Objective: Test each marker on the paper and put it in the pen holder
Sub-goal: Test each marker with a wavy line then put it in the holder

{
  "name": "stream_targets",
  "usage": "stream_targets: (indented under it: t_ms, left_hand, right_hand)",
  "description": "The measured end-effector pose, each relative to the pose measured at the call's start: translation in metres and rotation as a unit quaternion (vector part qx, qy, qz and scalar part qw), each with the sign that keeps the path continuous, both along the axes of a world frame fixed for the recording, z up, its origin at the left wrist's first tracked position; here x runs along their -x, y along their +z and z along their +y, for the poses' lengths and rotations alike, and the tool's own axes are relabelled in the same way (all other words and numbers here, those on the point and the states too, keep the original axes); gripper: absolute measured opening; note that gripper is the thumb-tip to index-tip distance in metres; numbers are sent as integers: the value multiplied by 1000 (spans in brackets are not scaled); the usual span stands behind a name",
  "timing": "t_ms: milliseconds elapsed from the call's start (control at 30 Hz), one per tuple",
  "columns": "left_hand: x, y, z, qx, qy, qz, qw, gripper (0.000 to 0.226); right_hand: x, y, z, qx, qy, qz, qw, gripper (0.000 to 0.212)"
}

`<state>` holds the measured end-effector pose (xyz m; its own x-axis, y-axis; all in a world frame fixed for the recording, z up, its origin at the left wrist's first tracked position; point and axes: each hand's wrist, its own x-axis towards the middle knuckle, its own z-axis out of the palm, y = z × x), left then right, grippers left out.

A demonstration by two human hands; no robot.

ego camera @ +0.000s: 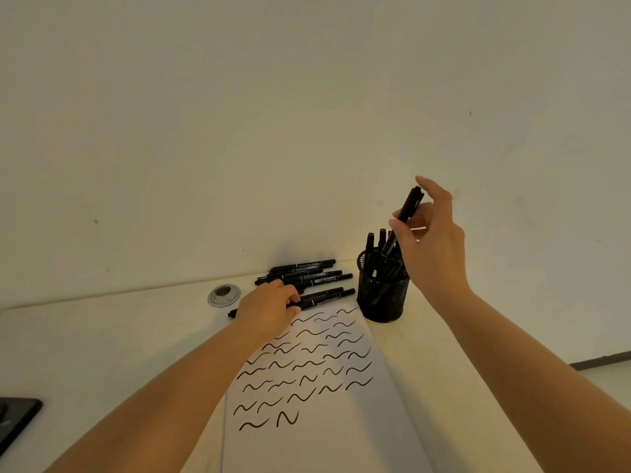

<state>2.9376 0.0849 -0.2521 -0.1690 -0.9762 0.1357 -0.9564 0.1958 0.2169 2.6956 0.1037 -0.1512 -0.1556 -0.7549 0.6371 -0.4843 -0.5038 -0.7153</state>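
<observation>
My right hand (432,233) pinches a black marker (408,208) tilted above the black mesh pen holder (382,298), its lower end among the several markers standing in the holder. My left hand (269,308) grips another black marker (324,298) lying at the top edge of the white paper (324,438). The paper carries several black wavy test strokes. A pile of black markers (304,273) lies on the table behind my left hand, against the wall.
A round grey cable grommet (223,295) is set in the white table (102,336) left of the marker pile. A dark object (17,418) sits at the table's left edge. The wall stands close behind the holder.
</observation>
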Motion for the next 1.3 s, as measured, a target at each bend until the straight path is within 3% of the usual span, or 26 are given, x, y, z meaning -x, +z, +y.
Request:
stream_targets:
  t_ms: [367,533,700,833,933,1000,1067,1167,1233,1300]
  left_hand:
    - [4,-8,-8,-8,21,-6,1000,23]
    - [6,-11,-9,-3,14,-55,998,24]
    - [10,-11,-10,26,-17,-155,987,29]
    - [8,-10,-10,26,-18,-164,986,30]
    - [2,-4,-3,52,-15,-149,987,31]
    - [-1,6,6,61,-10,-119,991,31]
    - [-2,18,19,55,5,-32,998,30]
    - [4,34,50,46,6,162,986,24]
    - [10,38,76,40,-12,243,969,18]
    - [15,38,101,34,-37,256,965,15]
  right_hand:
    - [-9,-41,-11,-32,-12,158,987,42]
    - [-11,-49,-12,-36,-31,242,969,28]
    - [-13,-46,-7,-17,-38,271,962,17]
    - [-12,-43,-4,-43,-37,292,955,24]
    - [-12,-36,7,-3,-86,277,957,28]
    - [-14,-32,20,41,-119,228,966,24]
    - [-17,-33,36,47,-114,152,981,15]
    - [-31,-37,62,-87,11,-30,996,18]
    - [-45,-43,76,-146,82,-62,984,21]
    - [-58,-49,88,-167,127,-59,976,20]
